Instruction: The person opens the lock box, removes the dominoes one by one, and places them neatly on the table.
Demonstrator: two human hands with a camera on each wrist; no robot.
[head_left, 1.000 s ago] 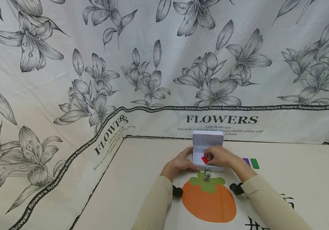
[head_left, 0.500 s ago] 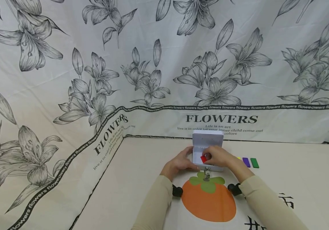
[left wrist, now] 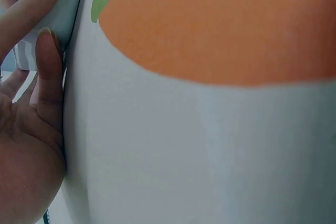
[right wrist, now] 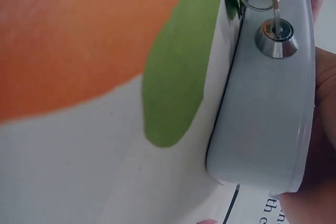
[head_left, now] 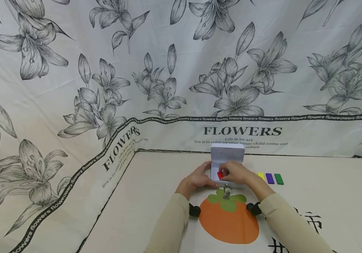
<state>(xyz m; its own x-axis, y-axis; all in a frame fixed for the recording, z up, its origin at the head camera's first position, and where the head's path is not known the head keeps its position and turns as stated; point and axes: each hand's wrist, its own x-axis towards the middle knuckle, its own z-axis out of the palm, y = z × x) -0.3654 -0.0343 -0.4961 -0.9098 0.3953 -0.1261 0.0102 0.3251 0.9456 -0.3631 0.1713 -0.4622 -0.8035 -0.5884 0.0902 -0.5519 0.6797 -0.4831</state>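
A small white cash box (head_left: 227,154) stands with its lid raised, near the back of the table. My left hand (head_left: 198,179) holds it at the left side; in the left wrist view the thumb (left wrist: 50,51) lies against its wall. My right hand (head_left: 236,172) reaches into the box and pinches a small red block (head_left: 220,175) low over its floor. Keys on a ring (head_left: 227,191) hang at the front, one of them in the lock (right wrist: 276,38). The right hand hides part of the box's inside.
Right of the box, a yellow block (head_left: 261,175), a purple block (head_left: 270,178) and a green block (head_left: 279,179) lie in a row. A printed orange persimmon (head_left: 229,223) marks the cloth in front. Behind the box rises a flower-printed curtain (head_left: 155,137).
My right hand has shifted left inside the box with the red block. The yellow block has come into view beside the forearm. The left hand stays on the box.
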